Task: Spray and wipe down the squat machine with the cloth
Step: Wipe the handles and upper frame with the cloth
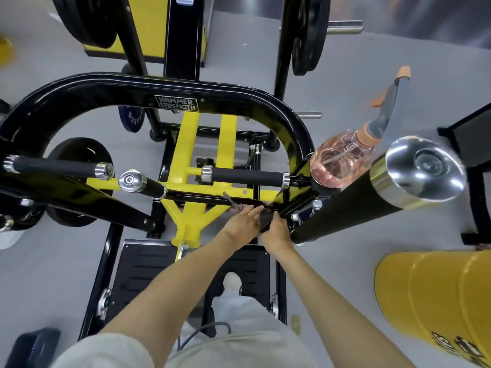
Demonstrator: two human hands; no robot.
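Note:
The black and yellow squat machine (186, 102) fills the view below me. Both my hands meet at its low black crossbar (202, 199), just right of centre. My left hand (245, 221) lies with straight fingers on a dark cloth (266, 221) there. My right hand (276, 229) curls its fingers round the cloth's right side; the grip itself is partly hidden. A frayed grey bit (233, 202) sticks out past my left fingertips. The clear pinkish spray bottle (342, 163), with an orange and grey trigger head, stands on the frame to the right, apart from both hands.
A thick black roller pad with a chrome end cap (425, 171) juts up close on the right of my hands. Padded handles (244, 177) cross just above them. A yellow barrel (435, 301) stands lower right, weight plates (305, 35) at the top, and the black foot plate (148, 269) beneath me.

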